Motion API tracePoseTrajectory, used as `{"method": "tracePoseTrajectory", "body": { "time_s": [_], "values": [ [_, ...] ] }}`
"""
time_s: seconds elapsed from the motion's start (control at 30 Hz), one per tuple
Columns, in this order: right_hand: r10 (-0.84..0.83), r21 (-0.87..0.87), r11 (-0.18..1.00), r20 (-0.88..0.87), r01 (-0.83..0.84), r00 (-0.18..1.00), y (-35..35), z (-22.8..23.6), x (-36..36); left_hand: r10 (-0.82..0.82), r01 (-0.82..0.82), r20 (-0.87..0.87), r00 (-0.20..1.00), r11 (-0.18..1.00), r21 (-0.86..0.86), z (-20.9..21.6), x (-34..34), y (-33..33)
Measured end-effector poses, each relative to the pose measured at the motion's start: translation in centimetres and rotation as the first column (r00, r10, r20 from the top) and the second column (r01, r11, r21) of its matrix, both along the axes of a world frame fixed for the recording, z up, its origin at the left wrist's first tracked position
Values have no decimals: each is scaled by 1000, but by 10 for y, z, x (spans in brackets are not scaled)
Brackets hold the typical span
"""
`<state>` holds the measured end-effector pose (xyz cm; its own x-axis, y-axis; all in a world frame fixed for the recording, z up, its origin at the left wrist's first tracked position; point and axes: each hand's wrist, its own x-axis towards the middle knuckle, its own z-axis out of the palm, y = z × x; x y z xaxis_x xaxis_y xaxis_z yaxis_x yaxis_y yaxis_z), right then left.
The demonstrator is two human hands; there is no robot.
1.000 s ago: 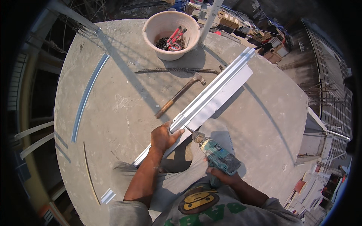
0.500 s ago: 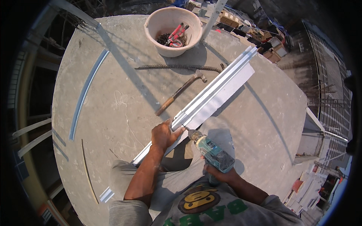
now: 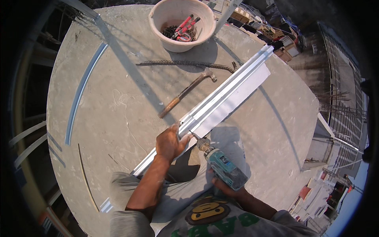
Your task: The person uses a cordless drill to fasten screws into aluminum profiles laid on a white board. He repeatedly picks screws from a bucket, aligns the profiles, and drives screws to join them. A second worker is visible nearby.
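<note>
The left forearm enters from the lower edge, left of centre, and runs upward and slightly right; the left hand (image 3: 169,143) is set back-upward on the long pale metal strip (image 3: 233,93). Its fingers (image 3: 174,128) are partly closed over the strip's upper-left edge, with the thumb extended across toward the lower-right side — the thumb tip lies just beside the drill bit (image 3: 194,135). The strip extends diagonally from beside the person's bent leg (image 3: 173,197) at lower left to the upper right, with a white panel (image 3: 237,108) along its lower-right side. The right forearm enters from the lower right and angles up and left. The right hand (image 3: 227,187) is positioned beneath the teal power drill (image 3: 226,168), fingers closed around the grip; the drill body hides most of this hold. The drill points up and left, its bit directed at the strip close to the left thumb; whether the tip makes contact cannot be told. Beyond the left hand, a claw hammer (image 3: 187,93) lies on the concrete floor (image 3: 98,114) — handle toward the person, head near the strip. A ribbed bar (image 3: 185,63) lies beyond the hammer, near a bucket (image 3: 177,45).
</note>
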<state>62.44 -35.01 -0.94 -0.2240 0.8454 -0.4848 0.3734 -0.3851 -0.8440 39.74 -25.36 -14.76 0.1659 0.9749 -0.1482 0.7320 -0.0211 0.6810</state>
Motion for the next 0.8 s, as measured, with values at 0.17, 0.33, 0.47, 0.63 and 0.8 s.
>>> {"method": "tracePoseTrajectory", "body": {
  "time_s": [0.17, 0.33, 0.47, 0.63, 0.8],
  "values": [
    [-107, -143, 985, -57, 98, 993, -7, 1, 2, -3, 6, 150, 989, 1000, -21, 0, -5, 2],
    [-97, -173, 981, -58, 86, 994, 2, 5, 8, 2, 3, 180, 984, 1000, -27, 3, -5, 4],
    [69, 85, 993, 89, -77, 994, 10, 6, 2, 29, -26, 128, 991, 999, -21, 6, -2, 2],
    [2, -30, 1000, 49, -1, 999, 17, 18, -2, 50, -43, 78, 996, 995, -87, 11, 1, 2],
    [-60, -142, 988, 1, 60, 998, 23, 27, -3, 68, -63, 94, 993, 996, -56, 15, 2, 4]
  ]
}}
